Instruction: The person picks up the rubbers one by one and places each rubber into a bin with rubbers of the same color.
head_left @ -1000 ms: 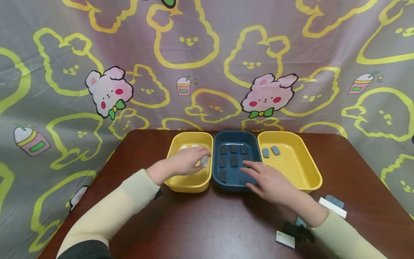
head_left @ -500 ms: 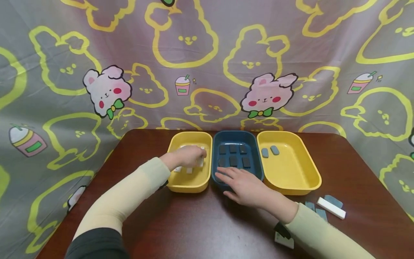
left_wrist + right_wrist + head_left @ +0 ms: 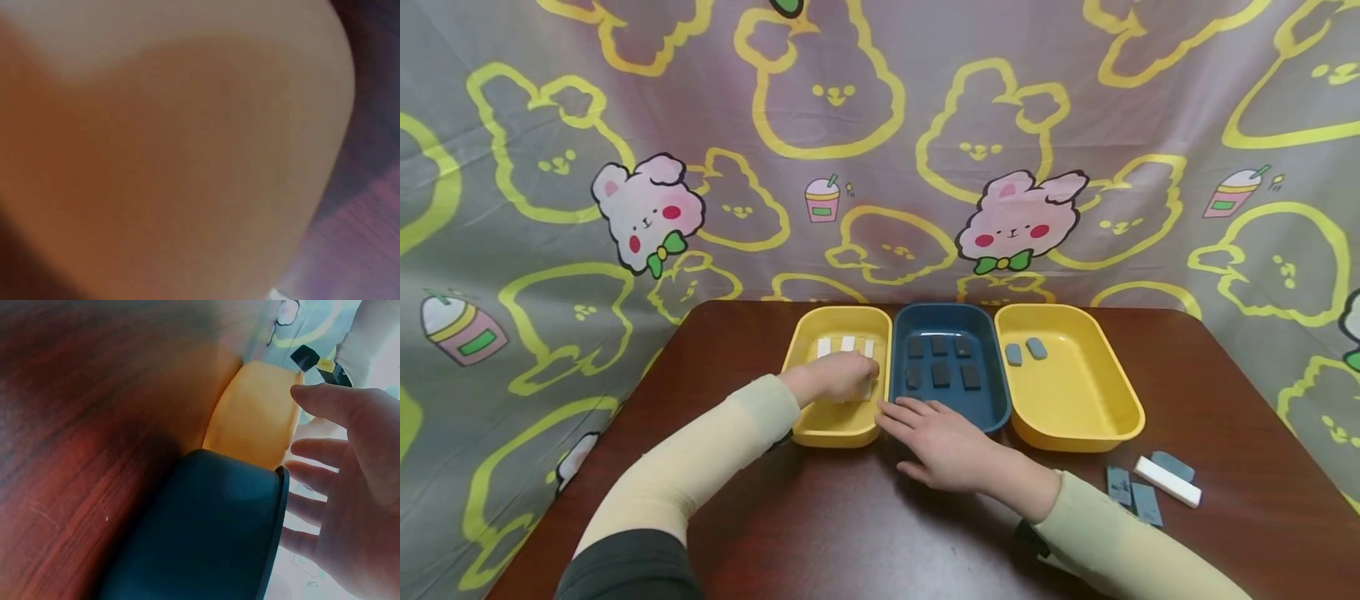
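Observation:
My left hand [image 3: 844,377] reaches down into the left yellow tray [image 3: 835,438]. Its fingers pinch a small white block [image 3: 868,390] low over the tray floor; the hand hides part of it. Behind the fingers lies a row of white blocks [image 3: 847,342]. Palm down, my right hand [image 3: 942,446] spreads its fingers at the front corners of the left yellow tray and the blue tray [image 3: 981,413]. The right wrist view shows those fingers [image 3: 315,475] straight beside the blue rim. Skin fills most of the left wrist view, hiding that hand's work.
Several dark grey blocks [image 3: 940,374] stand in rows in the blue tray. A right yellow tray [image 3: 1078,400] holds two blue-grey blocks [image 3: 1036,347]. On the brown table [image 3: 820,525], front right, lie a long white block [image 3: 1168,481] and loose blue-grey pieces [image 3: 1146,503]. A patterned cloth hangs behind.
My left hand has lowered its white block from the tray's right side towards its floor. My right hand has moved left and forward, from over the blue tray to the tray corners.

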`<state>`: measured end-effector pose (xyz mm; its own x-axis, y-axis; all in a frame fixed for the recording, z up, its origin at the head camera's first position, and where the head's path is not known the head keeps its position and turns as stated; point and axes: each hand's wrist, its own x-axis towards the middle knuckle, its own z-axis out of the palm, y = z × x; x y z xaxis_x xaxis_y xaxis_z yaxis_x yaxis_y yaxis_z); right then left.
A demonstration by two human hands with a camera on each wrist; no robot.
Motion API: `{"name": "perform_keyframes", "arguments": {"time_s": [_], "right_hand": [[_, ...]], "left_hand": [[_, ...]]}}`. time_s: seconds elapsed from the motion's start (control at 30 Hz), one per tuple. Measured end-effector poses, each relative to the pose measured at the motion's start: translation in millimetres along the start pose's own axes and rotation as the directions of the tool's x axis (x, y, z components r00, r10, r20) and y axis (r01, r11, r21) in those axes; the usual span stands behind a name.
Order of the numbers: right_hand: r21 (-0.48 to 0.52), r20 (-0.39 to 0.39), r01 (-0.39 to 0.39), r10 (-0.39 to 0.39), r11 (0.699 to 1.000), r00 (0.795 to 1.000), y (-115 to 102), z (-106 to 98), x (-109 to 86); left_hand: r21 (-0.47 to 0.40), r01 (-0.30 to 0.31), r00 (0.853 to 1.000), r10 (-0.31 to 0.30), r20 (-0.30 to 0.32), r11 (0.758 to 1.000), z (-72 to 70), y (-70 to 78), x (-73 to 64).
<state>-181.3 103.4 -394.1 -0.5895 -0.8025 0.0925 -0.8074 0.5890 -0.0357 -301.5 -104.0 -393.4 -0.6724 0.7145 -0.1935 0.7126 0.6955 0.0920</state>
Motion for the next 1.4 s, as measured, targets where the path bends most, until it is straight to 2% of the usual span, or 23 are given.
{"name": "perform_keyframes", "arguments": {"time_s": [0.3,0.43,0.57,0.7,0.77,0.83,0.93,1.0,1.07,1.13,1.2,1.27,1.4], "right_hand": [[0.019,0.038,-0.018,0.017,1.000,0.999,-1,5,1.0],[0.022,0.015,-0.008,0.007,1.000,1.000,-1,5,1.1],[0.024,0.002,-0.001,0.001,1.000,1.000,0,6,1.3],[0.054,0.002,-0.007,0.007,0.999,1.000,0,5,1.5],[0.075,0.000,-0.019,0.019,0.997,1.000,2,5,0.9],[0.099,-0.012,-0.036,0.038,0.994,0.999,4,2,-0.8],[0.111,-0.061,-0.056,0.063,0.992,0.996,12,-7,-7.3],[0.110,-0.113,-0.070,0.083,0.991,0.990,18,-16,-14.6],[0.100,-0.164,-0.086,0.102,0.991,0.981,27,-27,-24.0],[0.101,-0.201,-0.120,0.139,0.988,0.970,37,-36,-35.5],[0.102,-0.231,-0.158,0.177,0.982,0.957,47,-46,-49.4],[0.111,-0.254,-0.211,0.233,0.971,0.939,57,-54,-65.6],[0.092,-0.287,-0.325,0.338,0.941,0.896,72,-63,-102.1]], "left_hand": [[-0.012,-0.026,0.999,0.026,-0.035,1.000,6.3,-2.5,-1.9],[-0.004,0.024,1.000,-0.024,-0.019,1.000,2.9,-2.1,-6.3],[-0.034,0.095,0.995,-0.096,-0.030,0.995,-8.4,-3.6,-20.0],[-0.057,0.142,0.984,-0.148,-0.101,0.988,-21.5,-9.7,-43.1],[-0.049,0.176,0.970,-0.182,-0.163,0.983,-25.3,-14.6,-55.5],[-0.046,0.221,0.947,-0.225,-0.228,0.974,-26.4,-20.1,-66.8],[-0.076,0.306,0.901,-0.315,-0.299,0.949,-22.3,-29.5,-79.5],[-0.117,0.371,0.870,-0.389,-0.304,0.921,-18.0,-35.1,-85.4],[-0.157,0.439,0.844,-0.466,-0.264,0.885,-12.7,-40.3,-90.0],[-0.193,0.502,0.826,-0.534,-0.184,0.843,-7.9,-44.8,-93.3],[-0.220,0.546,0.812,-0.575,-0.101,0.809,-2.9,-48.3,-95.4],[-0.248,0.569,0.802,-0.596,-0.044,0.784,2.2,-51.0,-96.7],[-0.358,0.566,0.796,-0.605,0.003,0.743,11.5,-51.6,-96.6]]}}
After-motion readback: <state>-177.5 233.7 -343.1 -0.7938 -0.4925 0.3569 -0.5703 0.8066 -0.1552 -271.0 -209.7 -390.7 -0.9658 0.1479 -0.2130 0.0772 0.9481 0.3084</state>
